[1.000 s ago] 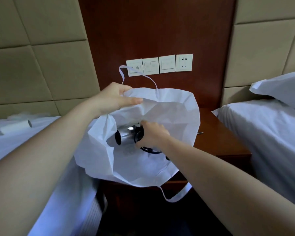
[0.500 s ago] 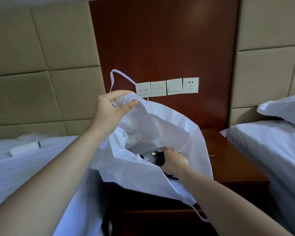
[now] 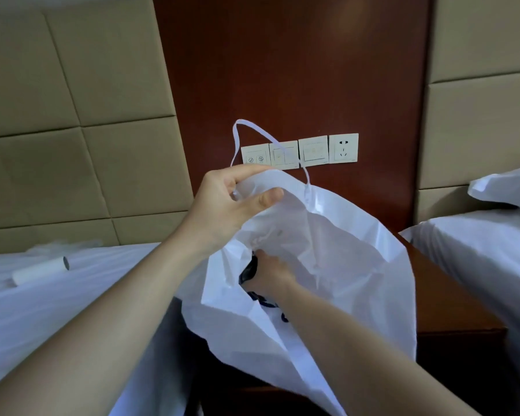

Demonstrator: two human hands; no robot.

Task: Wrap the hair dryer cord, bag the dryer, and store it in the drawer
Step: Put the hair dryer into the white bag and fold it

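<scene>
I am looking at a bedroom wall of padded beige panels with a dark wood panel (image 3: pixel 282 70) down its middle, and on that wood sits a row of pale switch plates ending in a wall socket (image 3: pixel 342 148). Below it stands a dark wooden nightstand (image 3: pixel 451 295) between two beds with white sheets: the left bed (image 3: pixel 42 310) carries a small white roll (image 3: pixel 39 270) lying on its side, and the right bed (image 3: pixel 478 250) has a white pillow (image 3: pixel 508 187) at its head. In front of the nightstand I hold a large white bag (image 3: pixel 342 265) with its mouth open towards me, and one thin handle loop (image 3: pixel 252 130) stands up above the rim, crossing the switch plates. My left hand (image 3: pixel 222 205) is raised and pinches the bag's upper rim between the thumb and the curled fingers. My right hand (image 3: pixel 270 271) reaches down inside the bag, where its fingers look curled on the dark body of the hair dryer (image 3: pixel 248 271), though folds of the bag hide their tips. The dryer sits low in the bag, just left of that hand, mostly hidden. A bit of dark coiled cord (image 3: pixel 264 301) shows under my right wrist, also inside the bag.
</scene>
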